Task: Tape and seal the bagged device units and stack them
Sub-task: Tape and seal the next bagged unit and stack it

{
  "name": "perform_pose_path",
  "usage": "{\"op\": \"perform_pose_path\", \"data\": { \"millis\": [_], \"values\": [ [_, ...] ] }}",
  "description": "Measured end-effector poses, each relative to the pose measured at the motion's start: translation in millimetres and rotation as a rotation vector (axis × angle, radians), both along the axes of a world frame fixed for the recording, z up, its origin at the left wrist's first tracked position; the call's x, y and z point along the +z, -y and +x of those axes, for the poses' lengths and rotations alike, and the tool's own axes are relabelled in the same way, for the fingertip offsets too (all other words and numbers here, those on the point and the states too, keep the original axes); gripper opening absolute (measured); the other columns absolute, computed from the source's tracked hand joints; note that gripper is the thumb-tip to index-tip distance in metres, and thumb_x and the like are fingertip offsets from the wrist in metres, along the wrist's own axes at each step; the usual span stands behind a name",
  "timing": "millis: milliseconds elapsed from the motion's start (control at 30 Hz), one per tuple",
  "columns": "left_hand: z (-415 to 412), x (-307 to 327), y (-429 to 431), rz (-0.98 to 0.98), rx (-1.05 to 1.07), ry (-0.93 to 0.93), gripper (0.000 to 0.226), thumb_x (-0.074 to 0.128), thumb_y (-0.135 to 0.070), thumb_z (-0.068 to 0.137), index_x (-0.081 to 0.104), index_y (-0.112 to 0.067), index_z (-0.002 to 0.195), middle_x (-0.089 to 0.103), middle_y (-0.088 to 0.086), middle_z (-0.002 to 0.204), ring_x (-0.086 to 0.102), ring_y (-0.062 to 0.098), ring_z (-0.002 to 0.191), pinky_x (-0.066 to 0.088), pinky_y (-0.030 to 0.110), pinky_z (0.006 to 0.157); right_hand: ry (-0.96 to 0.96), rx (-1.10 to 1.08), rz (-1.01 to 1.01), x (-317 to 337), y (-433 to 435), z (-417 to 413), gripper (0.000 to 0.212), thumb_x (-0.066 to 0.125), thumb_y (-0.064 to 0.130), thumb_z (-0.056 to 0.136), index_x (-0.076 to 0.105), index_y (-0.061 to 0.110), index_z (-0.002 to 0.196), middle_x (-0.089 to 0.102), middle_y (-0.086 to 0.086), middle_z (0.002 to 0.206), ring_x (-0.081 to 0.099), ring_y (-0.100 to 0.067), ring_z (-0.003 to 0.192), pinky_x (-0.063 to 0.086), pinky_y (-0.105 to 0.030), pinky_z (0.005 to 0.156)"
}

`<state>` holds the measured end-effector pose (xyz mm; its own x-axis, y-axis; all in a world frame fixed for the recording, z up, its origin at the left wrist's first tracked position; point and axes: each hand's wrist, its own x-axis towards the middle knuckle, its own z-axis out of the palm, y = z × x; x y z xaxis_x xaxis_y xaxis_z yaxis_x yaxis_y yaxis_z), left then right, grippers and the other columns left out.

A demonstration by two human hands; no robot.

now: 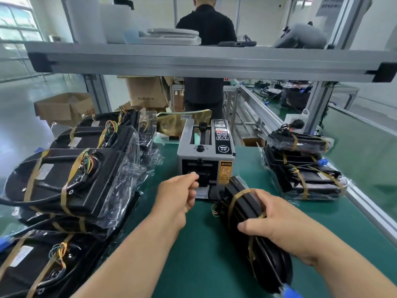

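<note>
Bagged device unit (238, 203): on edge on counter (193, 244), beside tape dispenser (206, 151), my right grip (277, 222) clasped round it. Left grip (176, 194): curled at dispenser mouth, strip unseen. Risk: one-handed hold lets unit tip, creasing tape.

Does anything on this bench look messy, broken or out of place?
Nothing looks broken or spilled. The left pile of bagged units is untidy: they lie tilted across one another, loose plastic flaring out. The right stack lies flatter. The right hand grips one unit on edge.
</note>
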<state>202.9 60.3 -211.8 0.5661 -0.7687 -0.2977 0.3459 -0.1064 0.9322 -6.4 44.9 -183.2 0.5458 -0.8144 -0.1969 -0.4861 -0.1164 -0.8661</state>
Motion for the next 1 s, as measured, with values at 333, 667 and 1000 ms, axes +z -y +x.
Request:
{"op": "perform_pose_path", "data": {
  "millis": [333,667,1000],
  "values": [
    [-12.0,1.7,29.6,0.063,0.135,-0.229,0.013,0.074,-0.02,0.089,0.064,-0.017,0.082,0.063,-0.007,0.064,0.052,-0.001,0.036,0.04,0.02,0.05,-0.04,0.008,-0.011,-3.6,-1.9,-1.9,0.037,0.076,0.029,0.074,0.059,0.039,0.106,0.06,0.008,0.064,0.058,-0.01,0.059,0.053,-0.033,0.066],
    [-25.5,14.7,19.3,-0.068,0.232,-0.179,0.024,0.065,-0.008,0.086,0.054,-0.015,0.066,0.05,-0.007,0.049,0.043,0.004,0.038,0.04,0.02,0.048,-0.03,-0.02,-0.026,-4.9,-1.8,-2.9,0.041,0.078,0.028,0.074,0.059,0.038,0.109,0.065,0.006,0.068,0.064,-0.012,0.064,0.059,-0.038,0.076],
    [-36.0,25.1,-10.1,-0.12,-0.344,0.36,0.02,0.073,-0.017,0.085,0.069,-0.018,0.065,0.042,-0.005,0.049,0.034,0.009,0.047,0.034,0.015,0.046,-0.017,-0.034,-0.057,-7.9,-3.0,2.3,0.05,0.074,0.034,0.061,0.058,0.034,0.108,0.072,-0.005,0.091,0.069,-0.021,0.077,0.058,-0.042,0.082]
  ]
}}
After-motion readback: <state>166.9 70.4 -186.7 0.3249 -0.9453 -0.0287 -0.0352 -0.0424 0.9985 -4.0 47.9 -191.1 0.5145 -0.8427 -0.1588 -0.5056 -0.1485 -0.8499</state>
